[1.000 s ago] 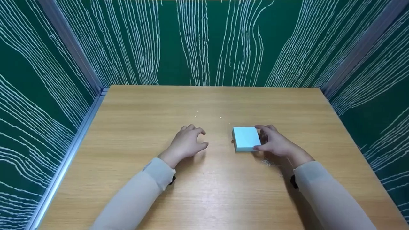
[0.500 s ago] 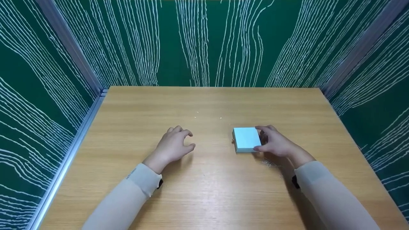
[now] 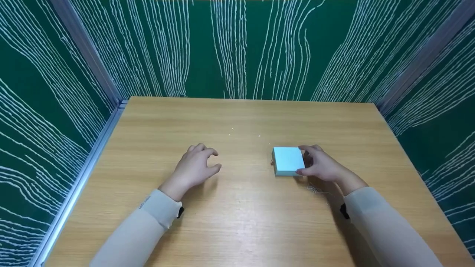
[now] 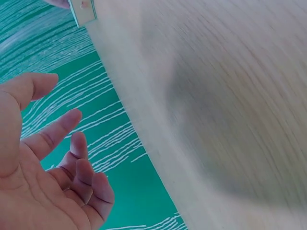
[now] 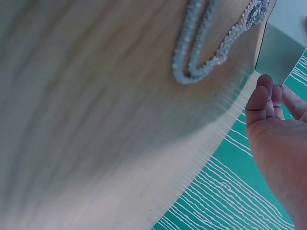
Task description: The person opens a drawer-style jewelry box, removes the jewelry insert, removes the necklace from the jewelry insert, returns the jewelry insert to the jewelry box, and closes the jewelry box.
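A small light blue square box sits on the wooden table right of centre. My right hand grips it from the right, thumb on the near edge and index finger at the far corner. A little orange-brown knob sticks out of its left side, also showing on the box in the left wrist view. Close below the right hand lies a thin silver chain, looped on the tabletop. My left hand hovers left of the box, fingers loosely bent, thumb and index apart, holding nothing.
The wooden table is bordered by green walls with white wavy lines. A metal rail runs along its left edge. A few tiny white specks lie beyond the box.
My left hand has drawn back to the left, away from the box, its fingers still loosely bent. The right hand and the box stay almost where they were.
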{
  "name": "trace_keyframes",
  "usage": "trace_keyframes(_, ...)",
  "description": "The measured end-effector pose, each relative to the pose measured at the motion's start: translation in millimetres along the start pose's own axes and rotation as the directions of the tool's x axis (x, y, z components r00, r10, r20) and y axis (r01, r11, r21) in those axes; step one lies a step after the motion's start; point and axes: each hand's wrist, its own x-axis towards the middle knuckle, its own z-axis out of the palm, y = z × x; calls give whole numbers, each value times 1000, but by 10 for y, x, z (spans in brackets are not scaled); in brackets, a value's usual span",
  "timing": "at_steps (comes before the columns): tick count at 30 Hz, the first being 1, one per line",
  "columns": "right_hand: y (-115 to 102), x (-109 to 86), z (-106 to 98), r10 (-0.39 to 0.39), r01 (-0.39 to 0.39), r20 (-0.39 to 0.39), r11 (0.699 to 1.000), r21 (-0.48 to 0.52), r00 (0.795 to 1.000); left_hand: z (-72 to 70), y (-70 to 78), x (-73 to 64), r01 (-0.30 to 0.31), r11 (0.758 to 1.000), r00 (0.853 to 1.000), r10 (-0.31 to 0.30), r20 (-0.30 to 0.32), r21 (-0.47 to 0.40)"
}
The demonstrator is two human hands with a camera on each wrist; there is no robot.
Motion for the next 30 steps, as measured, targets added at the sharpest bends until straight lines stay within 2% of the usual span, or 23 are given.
trace_keyframes(11,-53,92,33,26,-27,-10,998,-51,1000,10,-52,-17,17,1000,1000,-17,0,-13)
trace_keyframes(21,-111,218,60,44,-45,-7,998,-42,999,-13,-96,-32,30,999,1000,-30,-7,-41)
trace_keyframes(30,-168,299,121,24,-24,-5,998,-53,1000,36,-141,-67,27,999,1000,-27,7,-28)
